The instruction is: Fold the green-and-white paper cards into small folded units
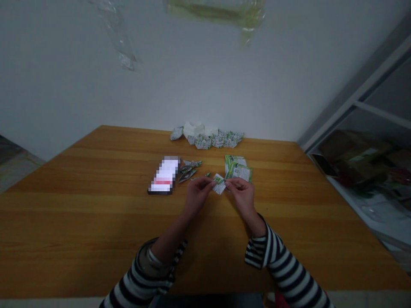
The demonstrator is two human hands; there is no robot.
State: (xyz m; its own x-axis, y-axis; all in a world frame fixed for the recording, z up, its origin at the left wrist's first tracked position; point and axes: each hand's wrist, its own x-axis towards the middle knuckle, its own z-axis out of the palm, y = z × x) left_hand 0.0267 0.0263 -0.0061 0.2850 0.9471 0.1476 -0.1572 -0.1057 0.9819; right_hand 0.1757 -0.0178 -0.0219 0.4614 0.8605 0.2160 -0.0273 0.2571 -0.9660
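A: What do the hands hold?

B: A small green-and-white printed packet (219, 186), just below the center of the frame, is pinched between two sets of fingertips. The left hand (199, 192) grips its left corner, thumb against fingers; the right hand (241, 193) grips the opposite corner the same way.

A: And close by?

B: Two flat green packets (240, 172) overlap just above the right hand, right of center. Several folded packets (188, 173) lie above the left hand, beside a phone (165, 175) with a lit, pixelated screen, left of center.

A: Farther out?

B: Crumpled packets (221, 139) line the far edge of a wooden table (96, 205), upper center, with a white, tissue-like piece (193, 129) among them. Behind rises a pale wall (205, 81), yellowish tape (218, 12) at top center and clear tape (117, 36) at upper left. Shelving (379, 112) fills the right side, its contents dim. Black-and-white striped sleeves (289, 261) enter from the bottom.
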